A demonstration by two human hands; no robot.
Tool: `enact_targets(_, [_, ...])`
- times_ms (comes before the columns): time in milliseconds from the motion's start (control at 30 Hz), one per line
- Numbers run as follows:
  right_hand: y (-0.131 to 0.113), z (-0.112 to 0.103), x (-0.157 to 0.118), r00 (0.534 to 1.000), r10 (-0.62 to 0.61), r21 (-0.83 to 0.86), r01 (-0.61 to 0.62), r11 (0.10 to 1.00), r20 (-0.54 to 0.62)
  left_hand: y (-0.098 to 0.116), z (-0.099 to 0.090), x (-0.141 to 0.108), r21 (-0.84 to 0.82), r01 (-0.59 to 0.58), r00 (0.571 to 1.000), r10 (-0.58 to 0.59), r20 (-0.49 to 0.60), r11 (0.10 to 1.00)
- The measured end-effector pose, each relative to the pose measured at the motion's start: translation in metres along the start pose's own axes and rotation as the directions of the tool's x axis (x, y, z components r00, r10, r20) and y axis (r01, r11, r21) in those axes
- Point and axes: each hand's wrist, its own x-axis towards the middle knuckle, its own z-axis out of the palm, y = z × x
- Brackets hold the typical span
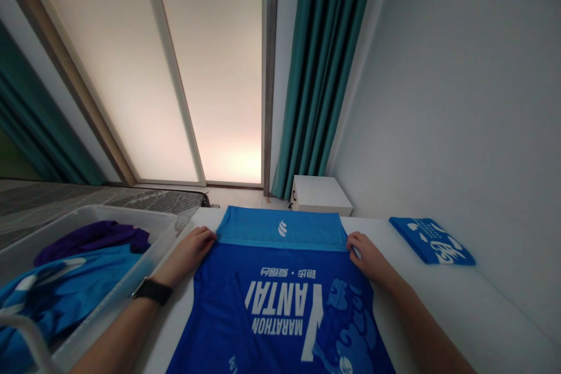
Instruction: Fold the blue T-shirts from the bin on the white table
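A blue marathon T-shirt (287,286) lies spread on the white table (201,219), its printed lettering upside down to me. Along its far side runs a lighter blue band (254,223) with a small white logo. My left hand (198,243) pinches the shirt's left edge where the band meets the darker cloth. At the opposite edge, my right hand (366,254) grips the fabric between thumb and fingers. A dark watch (153,291) is on my left wrist. The shirt's near part runs out of view at the bottom.
On the left stands a clear plastic bin (162,228) holding purple and blue clothes. A folded blue printed garment (432,241) lies at the table's right, by the wall. Beyond the table are a white cabinet (322,194), a green curtain (324,70) and frosted sliding doors (210,82).
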Motion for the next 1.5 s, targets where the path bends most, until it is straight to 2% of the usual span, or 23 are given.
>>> enact_targets(100, [0.004,0.004,0.0,1.0,0.015,0.003,-0.015,1.0,-0.025,0.002,0.001,0.001,-0.02,0.02,1.0,-0.02,-0.015,1.0])
enact_targets(200, [0.006,0.008,0.0,0.986,0.118,-0.041,-0.124,0.991,-0.121,0.001,0.003,0.001,-0.044,0.051,0.997,-0.053,-0.051,0.998])
enact_targets(267, [0.006,0.011,0.001,0.963,0.206,-0.13,-0.23,0.964,-0.174,-0.002,0.006,0.0,-0.05,0.064,0.995,-0.068,-0.073,0.997])
enact_targets(367, [0.0,0.013,0.003,0.948,0.277,-0.306,-0.313,0.899,-0.155,-0.005,0.008,0.0,-0.07,0.084,0.992,-0.09,-0.09,0.994])
enact_targets(600, [-0.018,0.013,0.005,0.951,0.282,-0.546,-0.305,0.781,-0.127,0.004,0.008,0.007,-0.173,0.232,0.963,-0.251,-0.098,0.957])
enact_targets(733, [-0.022,0.013,0.007,0.957,0.279,-0.595,-0.272,0.756,-0.083,0.006,0.012,0.01,-0.071,0.256,0.96,-0.262,-0.102,0.964])
enact_targets(967, [-0.021,0.018,0.009,0.951,0.306,-0.579,-0.278,0.766,-0.051,0.002,0.017,0.009,0.061,0.194,0.975,-0.186,-0.125,0.979])
enact_targets(1200, [-0.011,0.014,0.009,0.918,0.389,-0.401,-0.383,0.832,-0.07,-0.004,0.019,0.009,-0.061,0.102,0.983,-0.11,-0.144,0.993])
enact_targets(1367, [-0.01,0.014,0.008,0.897,0.437,-0.277,-0.439,0.855,-0.071,-0.002,0.019,0.009,0.009,0.138,0.983,-0.136,-0.126,0.99])
enact_targets(1500, [-0.008,0.014,0.006,0.917,0.392,-0.205,-0.397,0.894,-0.066,0.0,0.019,0.009,0.04,0.141,0.983,-0.135,-0.122,0.989])
